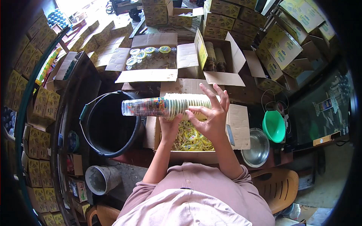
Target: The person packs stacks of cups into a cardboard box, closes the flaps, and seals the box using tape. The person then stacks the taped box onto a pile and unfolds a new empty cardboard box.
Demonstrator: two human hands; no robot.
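Note:
A long stack of nested plastic cups (147, 107) lies sideways in the air, printed and clear at its left end, with many pale rims toward the right. My left hand (170, 127) supports it from below near the middle, fingers mostly hidden behind the cups. At the right part of the stack is my right hand (212, 116), its fingers spread, with the thumb and index finger near the rims. Beneath the stack, an open cardboard box (238, 124) holds a heap of yellow-green wrappers or strips (194, 137).
A large black bucket (113, 124) stands left of the box. Behind are an open carton of lidded cups (147, 76) and one of cup stacks (226, 77). To the right sit a green bowl (273, 126) and a metal bowl (256, 147). A grey bucket (102, 180) is lower left.

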